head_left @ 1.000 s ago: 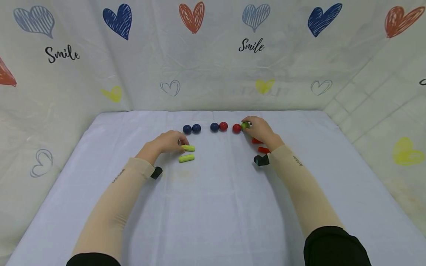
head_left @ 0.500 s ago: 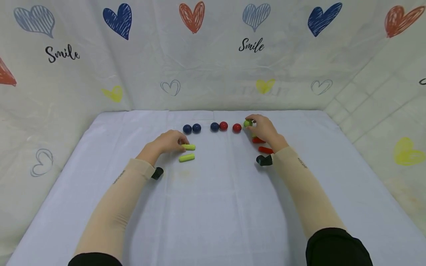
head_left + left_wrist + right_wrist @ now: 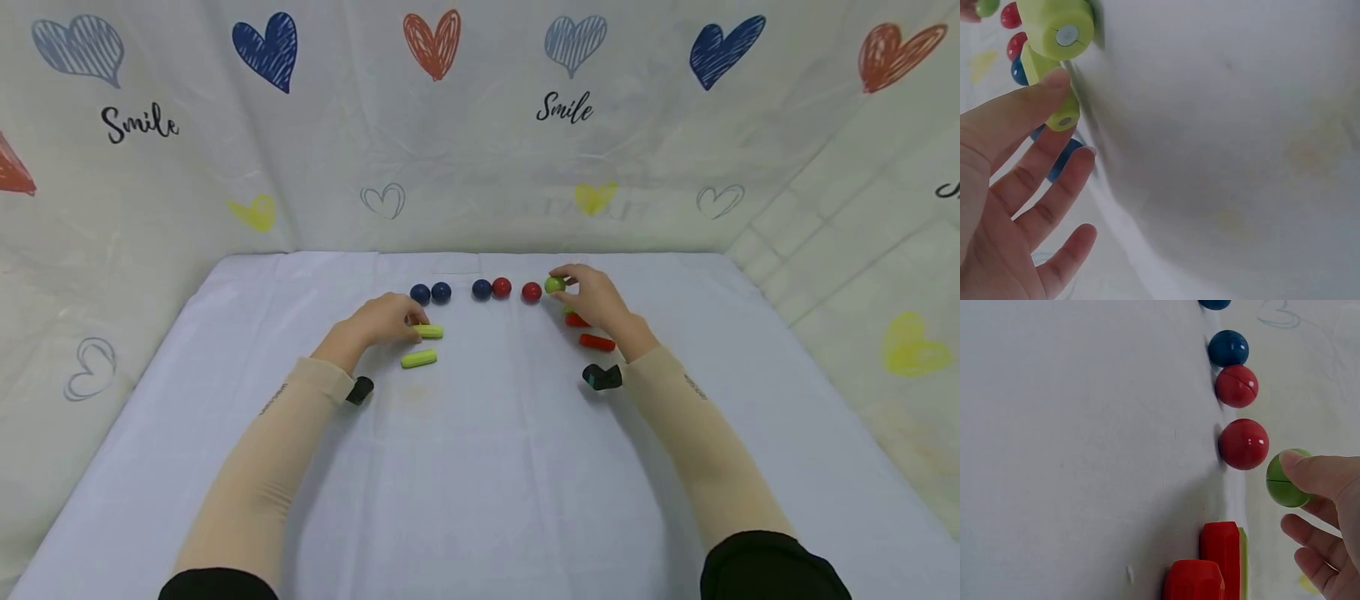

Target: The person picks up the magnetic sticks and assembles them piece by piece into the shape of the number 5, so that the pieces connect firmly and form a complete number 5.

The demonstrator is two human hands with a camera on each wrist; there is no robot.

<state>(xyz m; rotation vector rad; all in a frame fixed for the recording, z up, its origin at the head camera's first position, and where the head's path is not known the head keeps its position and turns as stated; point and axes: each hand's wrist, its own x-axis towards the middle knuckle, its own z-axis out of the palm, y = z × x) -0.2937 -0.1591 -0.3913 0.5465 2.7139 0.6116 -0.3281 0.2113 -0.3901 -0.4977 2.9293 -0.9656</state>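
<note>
In the head view my left hand (image 3: 381, 320) pinches the farther of two yellow-green rods (image 3: 431, 332) between thumb and finger. The nearer yellow-green rod (image 3: 418, 358) lies on the cloth. Its round end with a grey disc faces the left wrist camera. My right hand (image 3: 595, 298) pinches a green ball (image 3: 1285, 487) by thumb and fingers, just right of a red ball (image 3: 1244, 444). The remaining fingers of this hand are loosely bent. Two red rods (image 3: 597, 342) lie beside that hand, with a yellow-green piece (image 3: 1244, 562) partly hidden behind them.
Left of the right hand stand a second red ball (image 3: 502, 287) and a blue ball (image 3: 482, 289), side by side. Two more blue balls (image 3: 441, 292) sit beyond the left hand. A white cloth (image 3: 465, 467) covers the table, and a heart-printed sheet (image 3: 480, 167) hangs behind.
My right hand and the green ball have shifted slightly right, opening a small gap from the red ball. The left hand has nudged its yellow-green rod a little to the right.
</note>
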